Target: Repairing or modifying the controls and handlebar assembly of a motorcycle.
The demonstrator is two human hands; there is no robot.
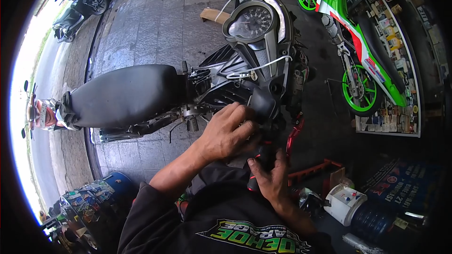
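Note:
A motorcycle with a long black seat [125,96] stands across in front of me. Its handlebar end points toward me, with a black, red-ringed handlebar grip [266,153] on it. My right hand [273,178] is closed around this grip, thumb on the near side. Just beyond it, my left hand [230,131] has its fingers curled and pressed together beside the black handlebar cover [263,103]; what they pinch, if anything, is hidden. A red lever [295,134] sticks out right of the grip. The round speedometer [249,21] sits at the far side of the handlebar.
A green, red and white motorcycle [360,42] stands at the right before a glass case [393,127] of small boxes and bottles. A white bucket [345,202] and a red metal frame [313,171] are at lower right. A blue drum [117,181] stands lower left.

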